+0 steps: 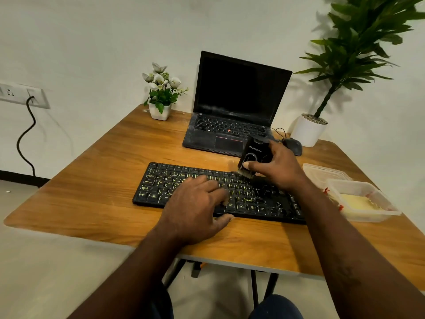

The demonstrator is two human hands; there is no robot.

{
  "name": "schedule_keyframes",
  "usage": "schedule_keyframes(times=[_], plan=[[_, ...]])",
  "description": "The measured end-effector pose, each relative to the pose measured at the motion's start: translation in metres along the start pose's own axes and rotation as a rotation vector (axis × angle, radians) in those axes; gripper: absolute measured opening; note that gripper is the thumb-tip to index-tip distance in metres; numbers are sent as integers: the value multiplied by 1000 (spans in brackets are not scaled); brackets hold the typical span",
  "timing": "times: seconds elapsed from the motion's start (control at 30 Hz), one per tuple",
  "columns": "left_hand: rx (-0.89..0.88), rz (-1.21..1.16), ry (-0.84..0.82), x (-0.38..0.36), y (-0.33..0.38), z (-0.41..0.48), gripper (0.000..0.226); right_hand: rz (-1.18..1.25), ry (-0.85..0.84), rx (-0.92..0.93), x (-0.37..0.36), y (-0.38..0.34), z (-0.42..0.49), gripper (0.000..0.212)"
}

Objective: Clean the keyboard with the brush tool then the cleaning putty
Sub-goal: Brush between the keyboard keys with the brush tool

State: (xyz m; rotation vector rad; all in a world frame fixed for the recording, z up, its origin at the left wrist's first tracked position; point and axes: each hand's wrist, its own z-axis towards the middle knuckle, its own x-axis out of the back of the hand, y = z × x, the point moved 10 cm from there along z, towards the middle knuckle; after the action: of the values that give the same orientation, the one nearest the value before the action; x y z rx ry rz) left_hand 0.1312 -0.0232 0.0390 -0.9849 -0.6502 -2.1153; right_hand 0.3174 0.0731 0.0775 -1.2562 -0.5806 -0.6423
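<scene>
On the wooden desk, near its front edge, a person brushes a black keyboard.

The keyboard lies along the front edge with a strip of bare wood before it, and the left part of the desk is open room. The right hand is closed around a black, boxy brush tool, whose pale bristles touch the upper key rows. The left hand lies flat and spread on the keys, holding nothing, thumb on the wood. At the right edge stands a clear plastic tub with pale yellow putty inside, its lid just behind. A dusty laptop, a mouse and two white pots with plants stand toward the back edge.
</scene>
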Motion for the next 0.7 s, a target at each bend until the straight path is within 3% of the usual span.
schedule_keyframes(times=[0.1, 0.17, 0.23, 0.3, 0.57, 0.7], plan=[[-6, 9, 1, 0, 0, -1, 37, 19, -175, -30, -6, 6, -7, 59], [-10, 10, 0, 0, 1, -1, 36, -166, -55, 1, 6, 9, -5, 66], [-15, 2, 6, 1, 2, -2, 35, -173, 53, 8, 17, 10, -7, 68], [-26, -4, 9, 2, 3, -3, 35, -77, 26, -3, 14, 13, -9, 67], [-51, 10, 10, 5, 9, -6, 31, -139, -2, 90, -21, -11, -22, 61], [-13, -5, 10, 7, 5, -7, 29, -148, -8, 4, 8, 7, -22, 65]])
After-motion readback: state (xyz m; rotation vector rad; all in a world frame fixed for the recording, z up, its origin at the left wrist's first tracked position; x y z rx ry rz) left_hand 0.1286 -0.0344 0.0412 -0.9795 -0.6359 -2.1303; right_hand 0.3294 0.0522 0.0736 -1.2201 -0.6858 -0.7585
